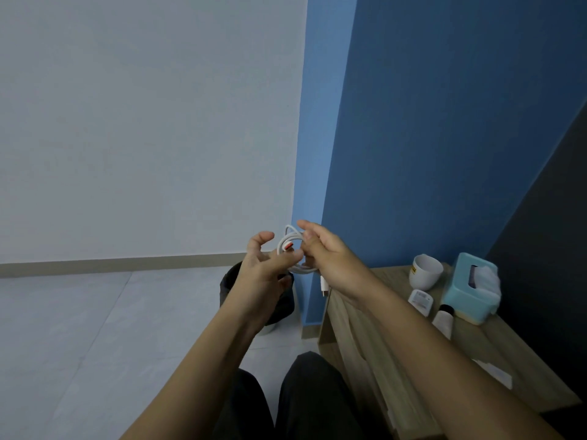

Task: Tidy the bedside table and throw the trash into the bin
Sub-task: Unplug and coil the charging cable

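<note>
Both my hands hold a coiled white charging cable [290,246] in the air, left of the wooden bedside table [536,360]. My right hand [320,252] grips the coil's right side; one white plug hangs below it. My left hand [265,262] pinches the coil's lower left with thumb and fingers, its other fingers spread. An orange-tipped plug shows inside the coil. A dark-lined bin [232,281] stands on the floor beneath my left hand, partly hidden by it.
On the table stand a white mug [425,271], a teal tissue box [470,287], a small white device [421,300], a white tube [443,319] and a white paper scrap [495,373]. Blue wall behind, grey tiled floor to the left, my dark-trousered legs below.
</note>
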